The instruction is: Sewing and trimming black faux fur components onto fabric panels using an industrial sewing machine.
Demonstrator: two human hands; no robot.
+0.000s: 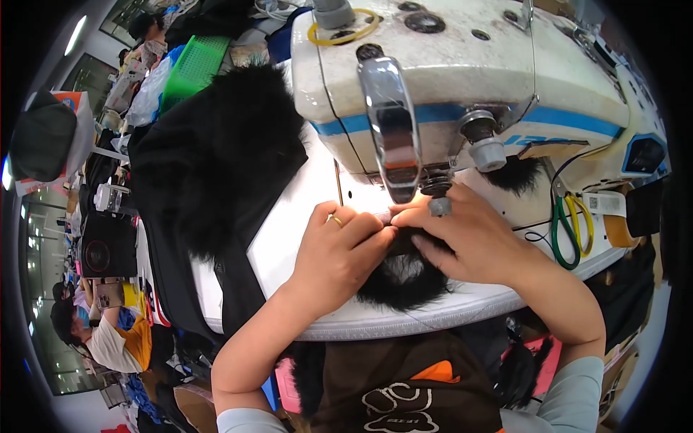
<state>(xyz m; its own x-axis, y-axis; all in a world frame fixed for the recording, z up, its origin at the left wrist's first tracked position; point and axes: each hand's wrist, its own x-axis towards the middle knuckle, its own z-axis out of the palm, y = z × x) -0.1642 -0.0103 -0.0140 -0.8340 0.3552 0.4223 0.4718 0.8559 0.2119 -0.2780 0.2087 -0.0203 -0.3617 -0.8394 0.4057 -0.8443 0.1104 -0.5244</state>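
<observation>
From the head camera, your left hand (pixel 338 252) lies curled on the white worktop (pixel 289 245), fingers bent down and pinching the near edge of a small piece of black fur (pixel 404 278), with a gold ring showing on one finger. Your right hand (pixel 462 234) lies just beside it, touching it at the fingertips, pressed flat on the same fur piece with the thumb and forefinger gripping its upper edge. The fur piece lies on the worktop directly under both hands, its top edge just below the presser foot (pixel 439 206) of the cream sewing machine (pixel 462 79), its lower tuft spreading toward the worktop's front edge.

To your left a big heap of black fur (pixel 216 159) covers the worktop's far corner and hangs over its side. To the right of the machine, green-and-yellow-handled scissors (pixel 570 231) lie well apart from your hands. A green plastic basket (pixel 193 65) sits beyond the heap.
</observation>
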